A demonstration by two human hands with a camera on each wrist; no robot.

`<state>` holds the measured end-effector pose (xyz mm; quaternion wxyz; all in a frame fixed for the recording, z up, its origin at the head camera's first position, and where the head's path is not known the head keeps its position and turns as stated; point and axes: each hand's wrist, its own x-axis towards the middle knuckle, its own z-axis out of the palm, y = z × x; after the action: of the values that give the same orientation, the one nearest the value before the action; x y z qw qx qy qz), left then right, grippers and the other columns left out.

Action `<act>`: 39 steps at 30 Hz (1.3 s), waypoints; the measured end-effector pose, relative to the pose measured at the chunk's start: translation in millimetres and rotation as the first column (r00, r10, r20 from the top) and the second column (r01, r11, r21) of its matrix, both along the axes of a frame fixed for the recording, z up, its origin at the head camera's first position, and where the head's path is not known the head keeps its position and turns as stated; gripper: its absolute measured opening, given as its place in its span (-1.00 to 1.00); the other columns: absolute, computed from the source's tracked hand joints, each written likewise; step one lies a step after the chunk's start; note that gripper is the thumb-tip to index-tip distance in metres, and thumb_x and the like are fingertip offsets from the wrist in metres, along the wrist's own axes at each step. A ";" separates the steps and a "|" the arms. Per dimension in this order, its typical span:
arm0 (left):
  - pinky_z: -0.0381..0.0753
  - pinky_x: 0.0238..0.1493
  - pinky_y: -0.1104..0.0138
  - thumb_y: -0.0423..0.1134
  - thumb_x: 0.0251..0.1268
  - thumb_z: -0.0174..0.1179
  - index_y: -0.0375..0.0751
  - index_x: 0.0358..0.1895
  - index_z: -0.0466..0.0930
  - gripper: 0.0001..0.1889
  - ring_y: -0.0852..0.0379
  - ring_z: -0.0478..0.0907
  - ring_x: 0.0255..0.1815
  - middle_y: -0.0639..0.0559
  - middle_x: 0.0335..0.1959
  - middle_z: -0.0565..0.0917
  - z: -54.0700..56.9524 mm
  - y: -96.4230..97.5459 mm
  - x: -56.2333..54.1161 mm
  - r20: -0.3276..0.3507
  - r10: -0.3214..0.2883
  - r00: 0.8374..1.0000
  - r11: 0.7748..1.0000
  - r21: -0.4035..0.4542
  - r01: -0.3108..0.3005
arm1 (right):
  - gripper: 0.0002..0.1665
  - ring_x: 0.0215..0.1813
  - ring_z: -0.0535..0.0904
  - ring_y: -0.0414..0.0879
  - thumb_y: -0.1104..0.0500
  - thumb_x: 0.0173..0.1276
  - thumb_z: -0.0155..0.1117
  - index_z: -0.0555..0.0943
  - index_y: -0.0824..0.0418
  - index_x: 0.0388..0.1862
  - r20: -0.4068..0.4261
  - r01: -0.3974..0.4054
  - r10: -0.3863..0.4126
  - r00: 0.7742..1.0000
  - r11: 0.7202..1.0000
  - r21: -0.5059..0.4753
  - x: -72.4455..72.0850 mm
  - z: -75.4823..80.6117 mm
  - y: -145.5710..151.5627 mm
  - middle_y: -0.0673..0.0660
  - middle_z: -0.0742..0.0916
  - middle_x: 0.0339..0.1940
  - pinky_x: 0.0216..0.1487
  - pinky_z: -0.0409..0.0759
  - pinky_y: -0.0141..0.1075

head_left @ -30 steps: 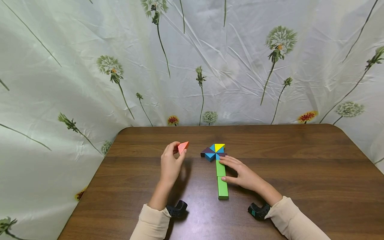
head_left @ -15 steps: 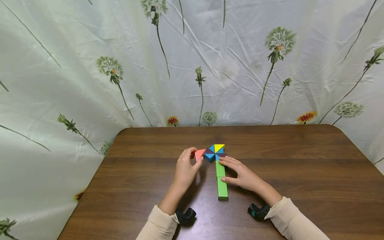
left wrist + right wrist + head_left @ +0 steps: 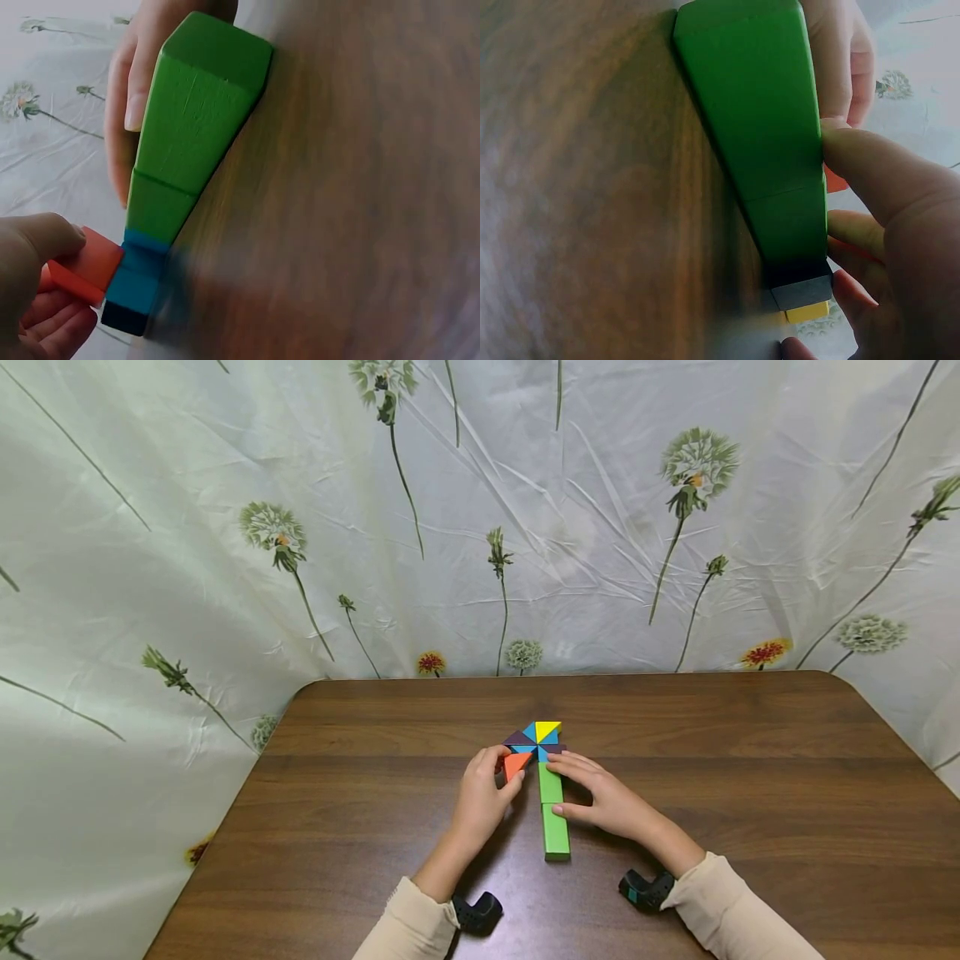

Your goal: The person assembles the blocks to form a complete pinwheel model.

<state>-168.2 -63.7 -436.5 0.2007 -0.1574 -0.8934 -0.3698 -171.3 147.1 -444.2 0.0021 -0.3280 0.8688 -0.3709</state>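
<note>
My left hand (image 3: 482, 793) pinches an orange triangular block (image 3: 515, 766) between thumb and fingers, at the near left side of a pinwheel of blue, purple and yellow triangular blocks. In the left wrist view the orange block (image 3: 91, 259) is right beside a blue block (image 3: 136, 277). Two green rectangular blocks (image 3: 555, 835) run end to end from the pinwheel toward me like a stem. My right hand (image 3: 611, 797) rests along the stem's right side, thumb on the green and fingertips near the purple block. A yellow triangular block (image 3: 547, 730) sits at the pinwheel's far edge.
The blocks lie on a brown wooden table (image 3: 750, 760). Behind it hangs a white curtain (image 3: 600, 527) printed with dandelions. Black wrist devices are on both wrists, the left one (image 3: 478, 913) close above the tabletop.
My left hand has carried the orange block rightward to the pinwheel, then down to its near left side. The right hand and green blocks stay in place.
</note>
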 end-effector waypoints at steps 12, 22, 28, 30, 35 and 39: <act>0.50 -0.31 0.29 -0.30 -0.01 0.33 -0.32 -0.19 0.50 -0.69 0.09 0.47 -0.36 -0.06 -0.33 0.55 -12.0 2.3 -1.5 0.063 -0.007 0.998 1.000 0.028 0.005 | -0.25 0.34 0.10 0.09 -0.11 0.17 0.24 0.34 0.22 0.27 -0.001 -0.001 0.001 1.000 1.000 -0.001 -0.5 -0.8 0.1 0.12 0.34 0.31 0.22 0.14 0.07; 0.53 -0.29 0.33 -0.23 -0.04 0.37 -0.31 -0.17 0.49 -0.63 0.10 0.51 -0.34 -0.07 -0.30 0.55 -16.0 -0.6 -2.1 0.143 -0.027 0.989 0.998 0.065 0.018 | -0.25 0.33 0.11 0.14 -0.09 0.17 0.25 0.34 0.24 0.27 -0.022 -0.007 0.007 1.000 1.000 -0.004 0.2 0.1 0.0 0.18 0.35 0.30 0.19 0.15 0.12; 0.53 -0.18 0.33 -0.26 -0.08 0.39 -0.35 -0.07 0.46 -0.52 0.05 0.51 -0.23 -0.09 -0.22 0.52 -15.4 -10.2 -3.7 0.243 -0.136 0.960 0.988 0.108 0.112 | -0.24 0.35 0.09 0.09 -0.11 0.17 0.24 0.33 0.21 0.28 0.003 0.000 0.000 1.000 1.000 0.000 -0.4 0.8 -0.4 0.13 0.33 0.31 0.21 0.13 0.09; 0.51 -0.11 0.33 -0.29 -0.08 0.39 -0.35 -0.01 0.42 -0.49 0.02 0.50 -0.16 -0.10 -0.15 0.50 -15.4 -14.1 -4.4 0.287 -0.188 0.939 0.980 0.123 0.158 | -0.24 0.35 0.08 0.07 -0.12 0.17 0.24 0.33 0.20 0.28 0.013 0.003 -0.003 1.000 1.000 0.005 -0.3 1.1 -0.5 0.12 0.33 0.32 0.22 0.12 0.08; 0.48 -0.05 0.34 -0.38 -0.06 0.36 -0.36 0.06 0.37 -0.45 -0.01 0.48 -0.07 -0.14 -0.06 0.45 -14.6 -19.9 -5.6 0.331 -0.261 0.907 0.964 0.128 0.231 | -0.24 0.35 0.09 0.09 -0.12 0.17 0.24 0.34 0.21 0.28 0.004 0.001 -0.001 1.000 1.000 0.006 0.1 1.6 -0.6 0.14 0.33 0.31 0.21 0.13 0.08; 0.49 -0.08 0.35 -0.40 -0.06 0.36 -0.36 0.04 0.39 -0.47 0.00 0.51 -0.12 -0.15 -0.08 0.47 -13.0 -19.4 -5.4 0.325 -0.253 0.911 0.967 0.113 0.229 | -0.25 0.34 0.10 0.13 -0.11 0.18 0.23 0.34 0.23 0.27 -0.012 -0.006 0.006 1.000 1.000 0.004 1.0 2.0 -0.7 0.17 0.34 0.31 0.20 0.14 0.11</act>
<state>-173.5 -83.1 -449.5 0.0037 -0.1936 -0.8743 -0.4452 -170.3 146.4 -442.2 -0.0014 -0.3326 0.8687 -0.3670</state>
